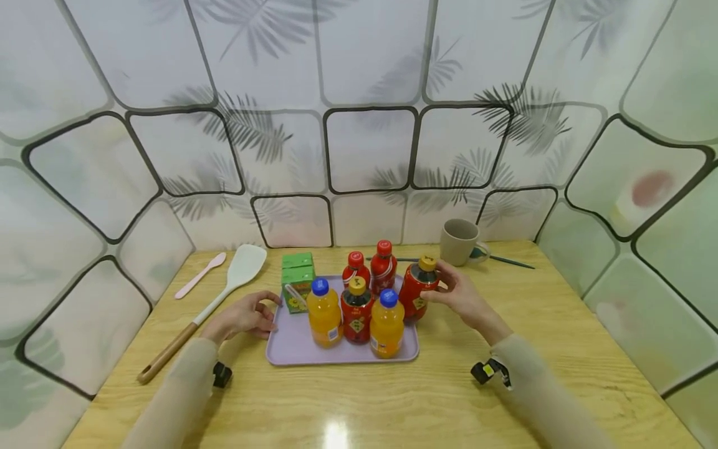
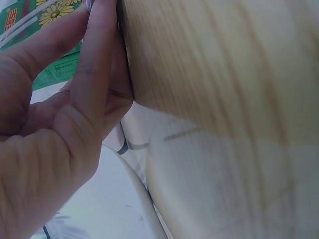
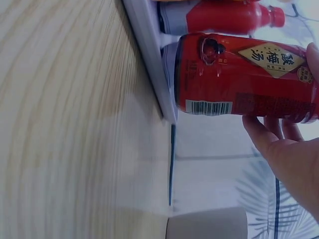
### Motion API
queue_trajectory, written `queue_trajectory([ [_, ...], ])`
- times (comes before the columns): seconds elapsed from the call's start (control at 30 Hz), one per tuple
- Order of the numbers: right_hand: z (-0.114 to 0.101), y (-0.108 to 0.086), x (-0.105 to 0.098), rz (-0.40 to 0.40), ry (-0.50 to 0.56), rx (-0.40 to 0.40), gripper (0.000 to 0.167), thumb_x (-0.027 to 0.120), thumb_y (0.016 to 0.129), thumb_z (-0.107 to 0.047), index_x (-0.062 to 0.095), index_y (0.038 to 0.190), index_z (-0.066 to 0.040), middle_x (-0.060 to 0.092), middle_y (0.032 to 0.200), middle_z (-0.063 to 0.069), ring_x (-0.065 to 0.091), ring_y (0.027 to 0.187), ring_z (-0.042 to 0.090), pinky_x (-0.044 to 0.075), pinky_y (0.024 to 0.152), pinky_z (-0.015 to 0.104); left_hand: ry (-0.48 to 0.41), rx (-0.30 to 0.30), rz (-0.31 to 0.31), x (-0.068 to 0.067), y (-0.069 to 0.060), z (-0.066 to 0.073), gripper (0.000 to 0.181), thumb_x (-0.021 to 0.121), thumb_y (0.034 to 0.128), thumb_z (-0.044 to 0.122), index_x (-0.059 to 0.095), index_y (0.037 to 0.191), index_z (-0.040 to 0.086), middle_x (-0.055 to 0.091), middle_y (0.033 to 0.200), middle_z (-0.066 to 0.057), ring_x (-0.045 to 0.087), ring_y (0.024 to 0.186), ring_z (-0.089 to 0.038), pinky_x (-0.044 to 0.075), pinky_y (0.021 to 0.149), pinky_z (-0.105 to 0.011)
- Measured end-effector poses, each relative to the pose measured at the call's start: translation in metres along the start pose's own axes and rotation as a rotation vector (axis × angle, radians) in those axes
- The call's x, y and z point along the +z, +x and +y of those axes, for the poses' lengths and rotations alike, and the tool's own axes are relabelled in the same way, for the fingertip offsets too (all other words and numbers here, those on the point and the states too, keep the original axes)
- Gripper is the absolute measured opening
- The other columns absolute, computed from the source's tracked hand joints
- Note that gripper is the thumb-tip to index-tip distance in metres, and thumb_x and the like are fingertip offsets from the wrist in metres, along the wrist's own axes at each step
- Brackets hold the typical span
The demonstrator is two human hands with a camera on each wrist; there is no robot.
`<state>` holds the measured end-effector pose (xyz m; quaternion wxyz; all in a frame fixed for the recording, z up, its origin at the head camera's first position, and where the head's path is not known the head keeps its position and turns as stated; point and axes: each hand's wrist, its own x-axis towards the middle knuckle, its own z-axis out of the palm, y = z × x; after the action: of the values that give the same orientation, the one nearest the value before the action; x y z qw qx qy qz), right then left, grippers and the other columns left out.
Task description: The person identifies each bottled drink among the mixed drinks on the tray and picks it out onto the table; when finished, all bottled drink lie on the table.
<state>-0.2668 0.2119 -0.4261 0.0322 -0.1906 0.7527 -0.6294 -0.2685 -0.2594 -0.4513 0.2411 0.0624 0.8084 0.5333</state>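
A lilac tray (image 1: 291, 340) carries several drinks. My left hand (image 1: 247, 317) is at its left rim, thumb and fingers pinching the edge beside the green drink cartons (image 1: 297, 277). My right hand (image 1: 461, 298) grips a red drink bottle with a yellow cap (image 1: 416, 290) near its top. That bottle leans slightly at the tray's right end; whether its base touches the tray I cannot tell. Beside it stand another yellow-capped red bottle (image 1: 356, 315), two orange juice bottles with blue caps (image 1: 387, 330) and two red-capped bottles (image 1: 384, 268). A wrapped straw (image 1: 295, 294) shows on a carton.
Left of the tray lie a white spatula with a wooden handle (image 1: 224, 293) and a small pink spoon (image 1: 200, 275). Behind my right hand stands a beige mug (image 1: 457, 242), with a thin dark stick (image 1: 512, 262) near it. Patterned curtain walls (image 1: 370, 149) border the wooden table (image 1: 336, 399).
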Motion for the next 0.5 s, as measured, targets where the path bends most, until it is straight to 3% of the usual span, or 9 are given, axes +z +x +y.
queue_trajectory([
  [0.27,0.001,-0.008,-0.023,0.045,-0.021,0.028,0.076,0.072,0.086,-0.003,0.031,0.15,0.0,0.044,0.143,0.018,0.054,0.113,-0.002,0.053,0.091,0.018,-0.006,-0.016,0.006,0.0,-0.001,0.003,0.057,0.067,0.0844,-0.01,0.042,0.135,-0.004,0.053,0.089,-0.012,0.061,0.072,-0.018,0.063,0.07,-0.036],
  [0.5,-0.002,-0.015,-0.043,0.097,-0.05,0.047,0.079,0.073,0.087,-0.006,0.029,0.153,-0.004,0.05,0.134,-0.004,0.054,0.111,-0.004,0.053,0.089,0.017,-0.024,-0.003,0.004,0.001,-0.003,0.001,0.058,0.068,0.0842,-0.008,0.041,0.135,-0.004,0.054,0.088,-0.012,0.062,0.072,-0.019,0.063,0.069,-0.036],
])
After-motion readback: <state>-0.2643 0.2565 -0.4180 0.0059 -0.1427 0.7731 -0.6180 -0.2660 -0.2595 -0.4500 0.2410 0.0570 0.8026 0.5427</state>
